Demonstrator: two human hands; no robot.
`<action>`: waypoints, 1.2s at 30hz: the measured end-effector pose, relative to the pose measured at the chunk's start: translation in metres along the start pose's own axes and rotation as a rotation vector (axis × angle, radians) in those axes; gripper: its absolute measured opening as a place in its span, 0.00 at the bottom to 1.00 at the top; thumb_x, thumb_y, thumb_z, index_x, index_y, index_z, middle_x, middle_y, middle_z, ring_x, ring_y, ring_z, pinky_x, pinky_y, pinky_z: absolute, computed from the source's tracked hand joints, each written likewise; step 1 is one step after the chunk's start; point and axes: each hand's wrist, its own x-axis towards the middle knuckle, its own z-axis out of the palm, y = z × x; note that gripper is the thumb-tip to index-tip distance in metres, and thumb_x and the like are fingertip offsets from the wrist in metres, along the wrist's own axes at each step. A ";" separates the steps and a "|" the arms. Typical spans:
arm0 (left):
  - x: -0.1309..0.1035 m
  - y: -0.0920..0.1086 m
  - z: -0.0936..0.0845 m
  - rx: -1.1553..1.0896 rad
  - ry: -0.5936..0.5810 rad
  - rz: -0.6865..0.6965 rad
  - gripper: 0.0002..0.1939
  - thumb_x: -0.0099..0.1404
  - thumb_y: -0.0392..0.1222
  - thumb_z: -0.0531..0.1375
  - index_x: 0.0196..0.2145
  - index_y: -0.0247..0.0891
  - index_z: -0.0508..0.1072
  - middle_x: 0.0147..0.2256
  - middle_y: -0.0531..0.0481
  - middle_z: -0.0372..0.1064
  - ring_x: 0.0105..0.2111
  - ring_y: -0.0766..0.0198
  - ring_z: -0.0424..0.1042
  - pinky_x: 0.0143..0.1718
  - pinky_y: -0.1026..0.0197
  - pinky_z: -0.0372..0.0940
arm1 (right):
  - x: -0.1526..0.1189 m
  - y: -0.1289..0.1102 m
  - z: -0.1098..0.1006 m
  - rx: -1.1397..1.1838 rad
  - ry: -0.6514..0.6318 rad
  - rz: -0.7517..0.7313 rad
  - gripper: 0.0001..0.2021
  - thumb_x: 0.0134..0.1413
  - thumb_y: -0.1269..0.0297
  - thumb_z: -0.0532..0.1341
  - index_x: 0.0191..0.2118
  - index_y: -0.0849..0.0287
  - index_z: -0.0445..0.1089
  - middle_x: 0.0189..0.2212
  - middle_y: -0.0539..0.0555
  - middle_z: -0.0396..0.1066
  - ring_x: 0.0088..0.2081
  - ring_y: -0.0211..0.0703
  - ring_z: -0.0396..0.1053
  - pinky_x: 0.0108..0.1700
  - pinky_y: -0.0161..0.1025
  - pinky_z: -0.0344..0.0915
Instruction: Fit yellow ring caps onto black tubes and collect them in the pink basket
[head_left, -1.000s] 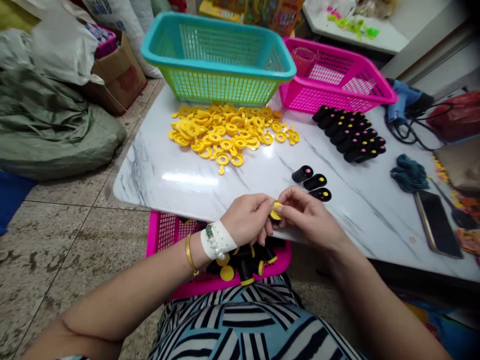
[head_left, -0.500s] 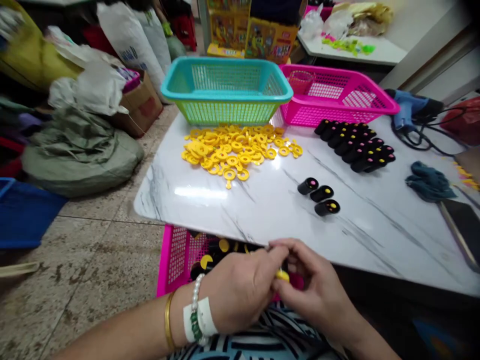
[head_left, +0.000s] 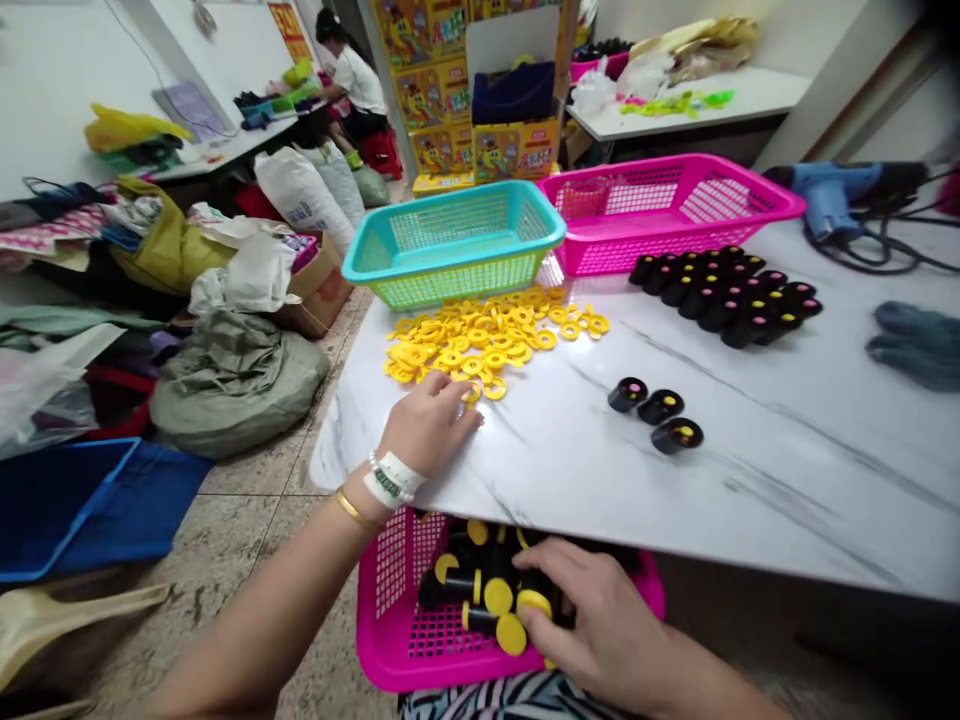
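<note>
My left hand (head_left: 427,425) rests at the near edge of a heap of yellow plastic rings (head_left: 491,340) with small tabs. Its fingertips touch one of the rings, and the thumb is apart from the fingers. Down in the pink basket (head_left: 375,640) below the table edge, my right hand (head_left: 592,610) has its fingers and thumb around a black cylinder with a yellow cap (head_left: 534,603). Several similar capped black cylinders (head_left: 461,585) lie loose around it in that basket.
Three black cylinders (head_left: 660,405) stand on the marbled table (head_left: 555,470), with a larger group (head_left: 724,295) behind. A turquoise basket (head_left: 450,270) and another pink basket (head_left: 675,235) line the back. At the right are a blue heat gun (head_left: 832,200) and a dark cloth (head_left: 919,345).
My hands, together over the table edge before, have separated. The left went forward to the yellow rings; the right went down into the pink basket with the yellow-capped cylinder. The view tilted up.
</note>
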 end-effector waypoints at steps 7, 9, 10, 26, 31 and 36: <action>-0.009 0.017 0.003 0.259 -0.160 0.026 0.10 0.68 0.35 0.52 0.42 0.34 0.72 0.35 0.43 0.68 0.31 0.58 0.71 0.30 0.59 0.66 | -0.011 0.002 -0.033 -0.229 0.290 -0.472 0.22 0.56 0.67 0.64 0.56 0.68 0.65 0.46 0.67 0.76 0.42 0.53 0.77 0.36 0.42 0.76; -0.021 0.030 0.000 0.175 -0.176 0.060 0.09 0.68 0.34 0.52 0.42 0.36 0.70 0.35 0.45 0.67 0.32 0.58 0.70 0.31 0.59 0.66 | -0.009 0.002 -0.045 -0.236 0.404 -0.474 0.18 0.57 0.72 0.62 0.53 0.66 0.68 0.44 0.65 0.77 0.42 0.49 0.77 0.39 0.40 0.76; -0.028 0.039 0.000 0.099 -0.184 0.081 0.08 0.68 0.35 0.52 0.41 0.37 0.69 0.35 0.46 0.67 0.32 0.59 0.70 0.32 0.59 0.66 | -0.007 0.003 -0.049 -0.246 0.440 -0.435 0.18 0.56 0.73 0.62 0.53 0.65 0.68 0.45 0.65 0.76 0.43 0.49 0.76 0.42 0.41 0.76; 0.084 0.111 0.056 -0.662 -0.224 0.164 0.29 0.53 0.37 0.66 0.53 0.37 0.66 0.43 0.47 0.68 0.31 0.66 0.67 0.37 0.59 0.66 | -0.005 0.018 -0.032 -0.625 0.458 -0.521 0.10 0.59 0.77 0.57 0.44 0.72 0.72 0.42 0.70 0.76 0.38 0.55 0.73 0.37 0.49 0.73; 0.075 0.106 0.055 -0.647 -0.191 0.141 0.12 0.54 0.34 0.64 0.39 0.37 0.73 0.33 0.52 0.68 0.27 0.68 0.64 0.35 0.62 0.63 | -0.009 0.008 -0.032 -0.202 0.364 -0.365 0.15 0.60 0.78 0.55 0.52 0.68 0.66 0.31 0.59 0.74 0.32 0.44 0.71 0.34 0.40 0.71; 0.022 0.084 0.015 -0.524 -0.216 0.096 0.14 0.51 0.31 0.62 0.38 0.35 0.70 0.33 0.51 0.66 0.32 0.65 0.65 0.36 0.61 0.62 | -0.015 0.003 -0.060 0.339 0.311 -0.020 0.04 0.56 0.74 0.63 0.35 0.58 0.72 0.32 0.53 0.73 0.35 0.41 0.72 0.37 0.36 0.69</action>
